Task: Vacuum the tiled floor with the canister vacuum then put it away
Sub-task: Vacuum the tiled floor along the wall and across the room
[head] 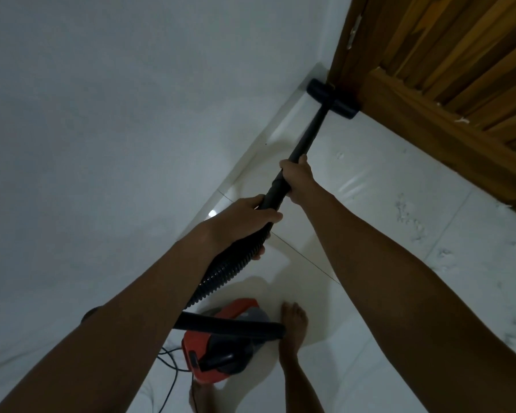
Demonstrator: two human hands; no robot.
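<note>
- The black wand (306, 138) is held by both hands, so it can be pushed and steered well.
- The right hand (298, 178) is wrapped round the wand higher up, nearer the floor head.
- The left hand (245, 217) is closed round the spot where the wand meets the ribbed hose (221, 274).
- The floor head (332, 98) is set flat on the white tiled floor (370, 186), right in the corner.
- It is pressed up against the wooden door (447, 70) and sits beside the white wall (116, 114), probably so dust in the corner can be sucked up.
- The red canister vacuum (218, 344) is parked on the floor just beside a bare foot (294, 323), near enough for the hose to reach.
- A thin black cord (169, 362) is seen trailing from the canister.
- Pale marks are seen on the tiles to the right, so the floor is likely not finished yet.
</note>
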